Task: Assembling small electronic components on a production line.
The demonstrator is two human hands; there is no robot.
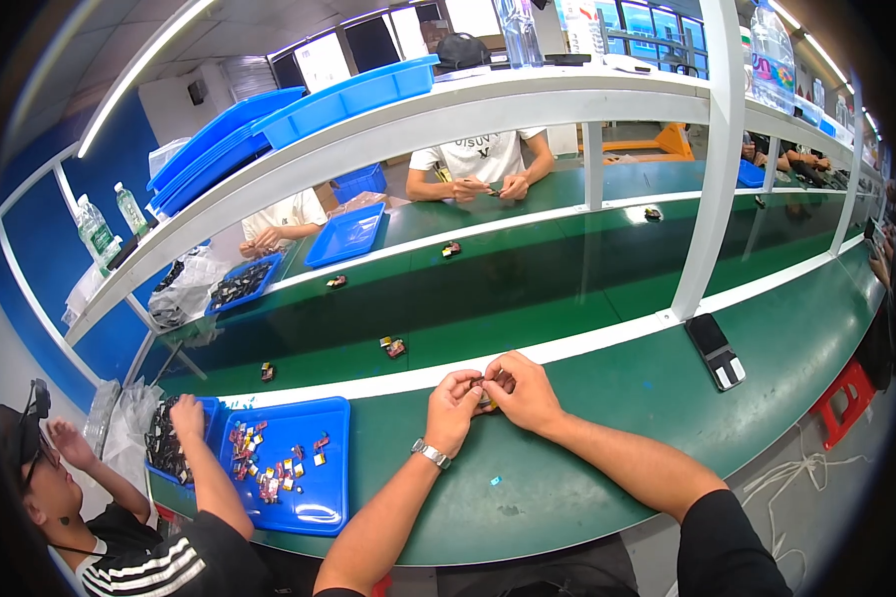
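Above the near green work surface [567, 468], my left hand [451, 413] and my right hand [524, 394] meet, fingertips pinched together. Between them is a small part with a yellow patch [486, 405], mostly hidden by the fingers. A watch with a metal band [430, 454] is on my left wrist. To the left lies a blue tray [336, 468] with a loose heap of small red, yellow and white electronic parts [274, 473]. Similar small parts, one a red and yellow piece [394, 347], sit apart on the dark green conveyor belt [528, 298] beyond my hands.
At left, a co-worker's hand [187, 416] reaches into a tray of black pieces [166, 443]. A white post [709, 179] and shelf rail [528, 92] stand over the belt. A black phone-like device [713, 348] lies at right. Across the belt, another person's hands [493, 189] work.
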